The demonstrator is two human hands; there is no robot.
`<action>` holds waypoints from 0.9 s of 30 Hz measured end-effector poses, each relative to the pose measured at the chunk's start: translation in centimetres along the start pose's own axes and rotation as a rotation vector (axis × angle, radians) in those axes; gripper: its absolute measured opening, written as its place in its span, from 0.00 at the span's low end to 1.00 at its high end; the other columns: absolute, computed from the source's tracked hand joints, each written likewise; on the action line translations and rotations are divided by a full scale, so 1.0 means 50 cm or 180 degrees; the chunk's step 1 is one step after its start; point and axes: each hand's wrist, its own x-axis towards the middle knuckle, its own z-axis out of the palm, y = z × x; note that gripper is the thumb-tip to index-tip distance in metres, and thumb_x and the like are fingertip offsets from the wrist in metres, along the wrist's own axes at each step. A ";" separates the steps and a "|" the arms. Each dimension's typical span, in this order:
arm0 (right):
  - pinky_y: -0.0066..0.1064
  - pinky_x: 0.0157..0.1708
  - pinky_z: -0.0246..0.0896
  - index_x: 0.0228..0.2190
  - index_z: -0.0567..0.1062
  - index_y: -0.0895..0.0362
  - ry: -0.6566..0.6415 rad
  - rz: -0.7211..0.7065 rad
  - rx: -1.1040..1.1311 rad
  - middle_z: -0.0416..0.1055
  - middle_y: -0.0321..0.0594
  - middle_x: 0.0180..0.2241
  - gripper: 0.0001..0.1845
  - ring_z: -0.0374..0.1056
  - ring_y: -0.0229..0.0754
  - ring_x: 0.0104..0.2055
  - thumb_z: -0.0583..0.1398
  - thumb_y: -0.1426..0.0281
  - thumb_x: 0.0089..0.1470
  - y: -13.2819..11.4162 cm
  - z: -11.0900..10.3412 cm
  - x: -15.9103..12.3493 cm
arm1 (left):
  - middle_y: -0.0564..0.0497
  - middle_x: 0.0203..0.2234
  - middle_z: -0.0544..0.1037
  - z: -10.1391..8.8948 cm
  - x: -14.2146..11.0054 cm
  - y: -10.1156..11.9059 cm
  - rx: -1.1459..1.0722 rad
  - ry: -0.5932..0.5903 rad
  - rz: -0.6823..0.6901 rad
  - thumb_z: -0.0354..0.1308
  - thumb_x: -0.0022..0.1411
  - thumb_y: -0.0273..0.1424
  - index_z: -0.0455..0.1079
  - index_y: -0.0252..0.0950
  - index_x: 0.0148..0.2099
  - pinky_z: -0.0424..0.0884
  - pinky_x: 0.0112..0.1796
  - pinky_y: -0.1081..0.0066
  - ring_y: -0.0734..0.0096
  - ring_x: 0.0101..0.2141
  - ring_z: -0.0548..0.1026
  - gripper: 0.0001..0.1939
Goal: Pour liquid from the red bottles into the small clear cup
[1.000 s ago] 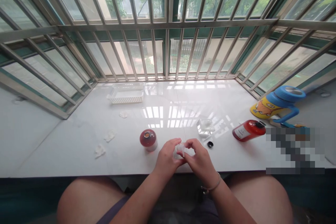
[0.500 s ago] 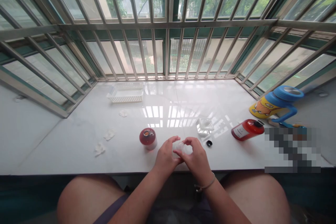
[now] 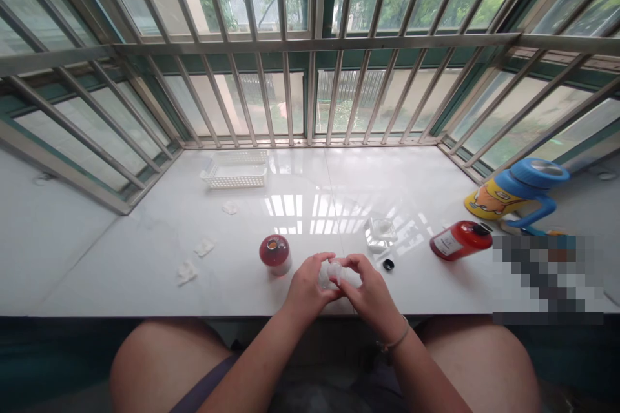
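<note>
My left hand (image 3: 309, 284) curls its fingers round a small translucent container (image 3: 323, 277) close to the table's front edge. From the other side, my right hand (image 3: 363, 284) pinches a clear piece (image 3: 335, 269) at the container's top; whether it is a lid, I cannot tell. Fingers hide much of both things. To the left stands a red bottle (image 3: 275, 255) with an open neck. A small black cap (image 3: 388, 265) lies to the right of my right hand, with a square clear glass jar (image 3: 380, 234) just behind it.
On the right are a red bottle (image 3: 460, 241) with a white label and black top, and a blue and yellow drinking bottle (image 3: 516, 187). A white plastic basket (image 3: 236, 182) sits at the back left. Crumpled white scraps (image 3: 205, 246) lie at left. Window bars (image 3: 310, 45) close off the back.
My right hand has shifted slightly to the right, and the clear piece at its fingertips shows more plainly. My left hand stays almost in place. The whole view has moved slightly.
</note>
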 end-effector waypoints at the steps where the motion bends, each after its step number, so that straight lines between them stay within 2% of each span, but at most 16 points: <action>1: 0.46 0.56 0.74 0.50 0.72 0.49 0.0030 -0.0071 -0.0024 0.78 0.42 0.49 0.15 0.76 0.50 0.52 0.65 0.67 0.62 0.005 -0.002 -0.005 | 0.50 0.57 0.81 0.000 0.001 -0.001 -0.0009 -0.0001 0.0049 0.79 0.52 0.28 0.71 0.45 0.61 0.75 0.61 0.54 0.56 0.57 0.79 0.37; 3: 0.48 0.56 0.74 0.55 0.71 0.49 0.0238 -0.0139 -0.0121 0.75 0.45 0.55 0.19 0.75 0.50 0.53 0.64 0.66 0.65 0.017 -0.005 -0.014 | 0.49 0.57 0.81 0.000 0.002 -0.004 -0.0043 -0.0014 0.0161 0.81 0.52 0.31 0.71 0.45 0.61 0.74 0.62 0.53 0.55 0.58 0.79 0.37; 5: 0.48 0.53 0.75 0.57 0.70 0.49 0.0545 -0.0100 -0.0234 0.74 0.47 0.56 0.19 0.75 0.49 0.50 0.62 0.64 0.67 0.027 -0.010 -0.023 | 0.48 0.57 0.81 0.000 0.001 -0.004 -0.0111 -0.0014 0.0201 0.83 0.49 0.34 0.72 0.45 0.59 0.73 0.62 0.53 0.54 0.59 0.78 0.37; 8: 0.47 0.50 0.76 0.57 0.70 0.49 0.0763 -0.0018 -0.0340 0.73 0.46 0.55 0.18 0.75 0.48 0.47 0.58 0.66 0.68 0.031 -0.017 -0.035 | 0.49 0.55 0.81 -0.002 -0.003 0.000 -0.0127 -0.0010 -0.0086 0.84 0.47 0.36 0.71 0.44 0.58 0.76 0.58 0.54 0.54 0.56 0.80 0.39; 11: 0.48 0.50 0.76 0.58 0.70 0.50 0.0673 0.0027 -0.0345 0.72 0.46 0.55 0.20 0.74 0.48 0.48 0.57 0.70 0.66 0.020 -0.021 -0.045 | 0.49 0.54 0.80 -0.005 -0.006 0.006 -0.0116 -0.0017 -0.0355 0.84 0.47 0.37 0.69 0.44 0.60 0.77 0.56 0.55 0.55 0.54 0.81 0.41; 16: 0.47 0.51 0.75 0.58 0.70 0.50 0.0589 0.0047 -0.0268 0.72 0.45 0.54 0.25 0.73 0.49 0.49 0.56 0.75 0.60 -0.002 -0.009 -0.050 | 0.49 0.57 0.79 -0.008 -0.004 0.008 -0.0215 -0.0080 -0.0113 0.83 0.49 0.35 0.70 0.45 0.58 0.72 0.63 0.54 0.55 0.60 0.78 0.38; 20: 0.46 0.52 0.74 0.58 0.70 0.49 0.0504 -0.0051 -0.0183 0.72 0.44 0.54 0.29 0.73 0.48 0.50 0.55 0.77 0.57 -0.011 0.006 -0.047 | 0.49 0.55 0.79 -0.006 -0.005 0.005 -0.0204 -0.0021 -0.0371 0.83 0.48 0.35 0.69 0.44 0.59 0.75 0.58 0.56 0.54 0.57 0.79 0.40; 24: 0.47 0.53 0.74 0.59 0.69 0.50 0.0406 -0.0124 -0.0168 0.72 0.45 0.54 0.27 0.73 0.49 0.51 0.56 0.76 0.59 -0.022 0.014 -0.047 | 0.50 0.58 0.79 -0.005 -0.005 0.006 -0.0211 -0.0014 -0.0190 0.80 0.51 0.30 0.69 0.45 0.60 0.71 0.63 0.55 0.56 0.60 0.77 0.37; 27: 0.48 0.53 0.74 0.60 0.68 0.50 0.0346 -0.0178 -0.0227 0.72 0.47 0.55 0.25 0.72 0.50 0.52 0.58 0.73 0.62 -0.031 0.018 -0.047 | 0.50 0.57 0.80 -0.005 -0.005 0.009 -0.0153 -0.0026 -0.0248 0.77 0.53 0.27 0.70 0.45 0.58 0.74 0.58 0.58 0.57 0.57 0.79 0.32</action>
